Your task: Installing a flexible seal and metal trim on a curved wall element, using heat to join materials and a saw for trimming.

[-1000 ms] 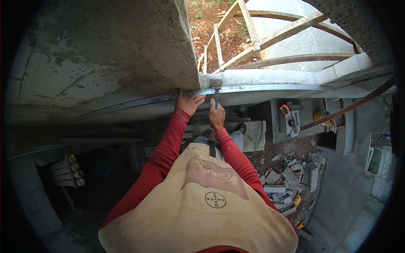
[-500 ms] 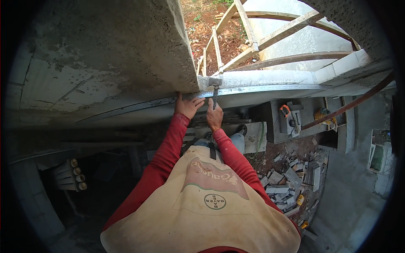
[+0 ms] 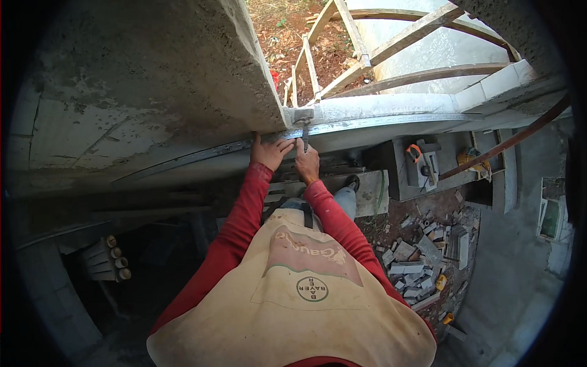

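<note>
A long silver metal strip (image 3: pixel 373 124) runs along the wall just below the sill of the window opening. My left hand (image 3: pixel 269 153) lies against the strip and the wall under the opening's left corner, thumb up and fingers stretched toward the right. Whether a small nail sits at its fingertips is too small to tell. In my right hand (image 3: pixel 307 164) is a hammer (image 3: pixel 302 115), gripped by its handle, with the head up at the sill and the handle crossing in front of the strip. The two hands are close together.
Wooden framing (image 3: pixel 416 37) crosses the opening. A rough concrete wall (image 3: pixel 153 73) stands at left. Below right are a heap of broken blocks (image 3: pixel 422 263), an orange-handled saw (image 3: pixel 414 153) on a block and a rusty bar (image 3: pixel 507 147). Several pipes (image 3: pixel 104 260) lie lower left.
The hammer and my right hand have shifted slightly left, and the hammer head now sits at the sill edge. My left hand stays on the strip; the view has tilted a little.
</note>
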`<control>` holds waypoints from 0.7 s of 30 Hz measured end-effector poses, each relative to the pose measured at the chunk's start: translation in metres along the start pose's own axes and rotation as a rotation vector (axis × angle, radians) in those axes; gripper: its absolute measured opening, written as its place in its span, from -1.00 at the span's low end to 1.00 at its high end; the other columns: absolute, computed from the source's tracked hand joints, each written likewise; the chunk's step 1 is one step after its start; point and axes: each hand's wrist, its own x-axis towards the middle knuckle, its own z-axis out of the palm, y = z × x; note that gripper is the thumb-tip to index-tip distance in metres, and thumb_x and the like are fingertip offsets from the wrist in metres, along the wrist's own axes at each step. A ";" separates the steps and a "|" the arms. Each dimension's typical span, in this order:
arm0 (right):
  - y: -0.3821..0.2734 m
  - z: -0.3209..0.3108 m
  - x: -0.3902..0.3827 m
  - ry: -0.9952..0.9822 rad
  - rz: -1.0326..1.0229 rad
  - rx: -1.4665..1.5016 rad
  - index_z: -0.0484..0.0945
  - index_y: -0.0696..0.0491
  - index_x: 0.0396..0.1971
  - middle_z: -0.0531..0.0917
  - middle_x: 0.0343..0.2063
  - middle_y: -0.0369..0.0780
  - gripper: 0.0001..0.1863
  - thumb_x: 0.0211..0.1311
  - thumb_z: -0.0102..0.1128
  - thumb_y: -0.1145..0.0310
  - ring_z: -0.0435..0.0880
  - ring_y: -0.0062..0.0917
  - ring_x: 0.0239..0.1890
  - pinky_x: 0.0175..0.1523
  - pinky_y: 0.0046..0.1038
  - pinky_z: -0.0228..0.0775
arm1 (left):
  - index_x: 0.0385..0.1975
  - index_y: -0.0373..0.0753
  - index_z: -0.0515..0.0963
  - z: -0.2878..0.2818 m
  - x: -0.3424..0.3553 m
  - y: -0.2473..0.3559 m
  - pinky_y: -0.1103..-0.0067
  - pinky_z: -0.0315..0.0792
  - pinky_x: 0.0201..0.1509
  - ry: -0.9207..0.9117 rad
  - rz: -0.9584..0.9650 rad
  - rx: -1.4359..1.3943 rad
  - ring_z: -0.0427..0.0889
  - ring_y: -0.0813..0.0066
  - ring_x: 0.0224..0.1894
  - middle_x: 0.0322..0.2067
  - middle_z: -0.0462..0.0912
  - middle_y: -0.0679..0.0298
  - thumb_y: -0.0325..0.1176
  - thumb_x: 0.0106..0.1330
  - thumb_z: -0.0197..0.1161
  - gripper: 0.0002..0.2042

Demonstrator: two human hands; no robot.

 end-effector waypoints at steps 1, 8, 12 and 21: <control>0.002 -0.003 0.002 -0.059 0.009 -0.047 0.62 0.14 -0.35 0.61 -0.48 0.09 -0.44 0.40 -0.06 -0.10 0.63 0.02 -0.32 -0.22 -0.14 0.40 | 0.38 -0.45 -0.05 -0.002 -0.002 -0.002 -0.01 -0.23 0.51 0.001 -0.002 0.002 -0.15 -0.34 0.45 0.36 -0.04 -0.35 0.29 0.39 -0.21 -0.13; -0.011 -0.013 0.010 -0.065 0.052 -0.001 0.63 0.17 -0.37 0.62 -0.47 0.10 -0.42 0.39 -0.06 -0.10 0.63 0.04 -0.31 -0.19 -0.12 0.40 | 0.37 -0.50 -0.10 -0.007 0.002 -0.001 0.00 -0.24 0.52 0.021 -0.010 -0.025 -0.18 -0.35 0.45 0.37 -0.06 -0.34 0.29 0.40 -0.25 -0.11; -0.007 -0.001 0.016 -0.048 0.065 -0.035 0.65 0.16 -0.31 0.64 -0.40 0.12 -0.39 0.38 -0.07 -0.15 0.64 0.06 -0.23 -0.12 -0.11 0.42 | 0.38 -0.51 -0.14 -0.005 0.000 -0.002 0.00 -0.24 0.51 -0.008 0.001 0.029 -0.17 -0.36 0.45 0.37 -0.07 -0.33 0.28 0.41 -0.27 -0.11; -0.014 -0.012 0.022 -0.149 -0.078 -0.130 0.64 0.15 -0.35 0.63 -0.45 0.11 -0.41 0.39 -0.08 -0.12 0.63 0.06 -0.28 -0.17 -0.10 0.41 | 0.38 -0.53 -0.16 -0.006 0.004 0.000 0.04 -0.23 0.52 -0.034 -0.017 -0.014 -0.17 -0.35 0.45 0.38 -0.06 -0.31 0.31 0.38 -0.23 -0.06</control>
